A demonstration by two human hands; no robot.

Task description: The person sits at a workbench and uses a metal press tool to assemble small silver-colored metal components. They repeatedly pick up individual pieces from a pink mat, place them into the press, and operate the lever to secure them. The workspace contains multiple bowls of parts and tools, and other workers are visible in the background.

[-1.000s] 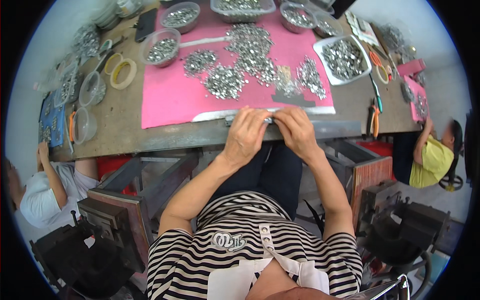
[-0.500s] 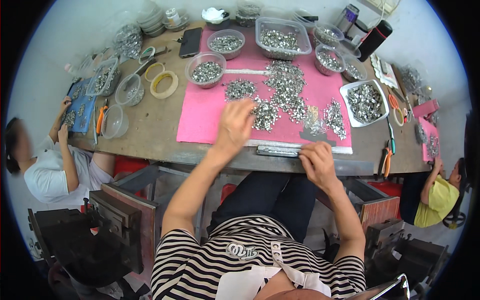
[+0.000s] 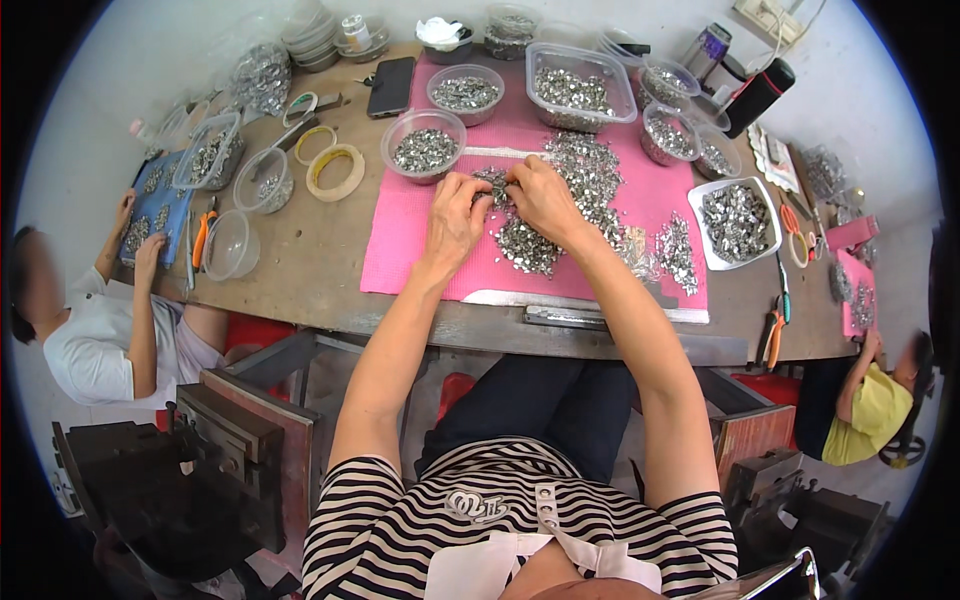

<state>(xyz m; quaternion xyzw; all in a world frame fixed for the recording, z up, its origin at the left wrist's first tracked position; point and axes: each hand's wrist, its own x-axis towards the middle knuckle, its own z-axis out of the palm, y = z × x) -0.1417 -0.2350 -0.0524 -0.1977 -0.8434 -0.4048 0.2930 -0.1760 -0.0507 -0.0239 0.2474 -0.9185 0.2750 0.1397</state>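
Observation:
My left hand (image 3: 457, 218) and my right hand (image 3: 543, 203) meet at a small pile of shiny metal pieces (image 3: 490, 182) on the pink mat (image 3: 405, 240). Curled fingers of the left hand press together at the pile's left side. Those of the right hand bend down, pinched, at its right side. Whatever either hand grips is too small or hidden to make out. A second heap of metal pieces (image 3: 528, 247) lies just below the right hand, and a larger spread (image 3: 588, 165) reaches back beyond it. A metal bar (image 3: 565, 318) rests at the table's front edge.
Behind my hands stand a round tub of pieces (image 3: 424, 150) and a rectangular clear tub (image 3: 580, 88). A white dish (image 3: 737, 222) sits right, near orange-handled pliers (image 3: 770, 335). Tape rolls (image 3: 336, 173) and a phone (image 3: 391, 87) lie left. Co-workers sit at both sides.
My right hand has left the metal bar and moved up and left to the small pile. My left hand has shifted slightly, its fingers now curled at the same pile.

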